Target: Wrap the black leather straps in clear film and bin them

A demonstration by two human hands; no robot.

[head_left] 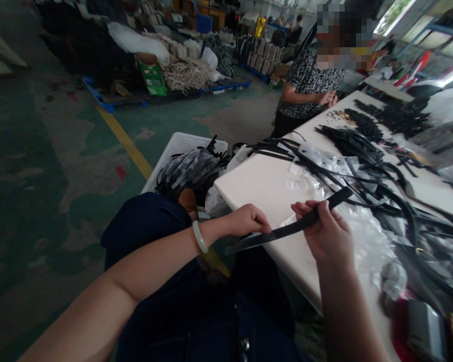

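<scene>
While spread across a worn green floor (22, 125), divided at ten o'clock by a yellow painted line (126, 143). Reaching from five to one o'clock, with a rounded near corner, a long off-white tabletop (256, 186). At one o'clock, beyond the far stretch of it, a co-worker in a black-and-white patterned shirt (309, 83), hands close together. From the left hand (245, 220), toward ten o'clock, a white plastic bin (166, 151) filled with dark strips in pale wrapping. From the right hand (334, 241), just beside at three o'clock, a loose heap of clear plastic wrappers (366, 236); toward twelve, farther over the tabletop, a tangled bundle of thin black strips (347, 143).

Between both hands, a single flat black flexible strip (294, 227), long axis slanting from eight o'clock up to two, across the near edge of the tabletop. Nearer the eight o'clock end, left fingers closed in a pinch; nearer the two o'clock end, right fingers gripping with thumb on top, palm turned upward. Beyond each grip, a short free tail, blurred at the lower end. Around the left wrist, smallest of all, a pale green smooth bangle (200, 237).
</scene>
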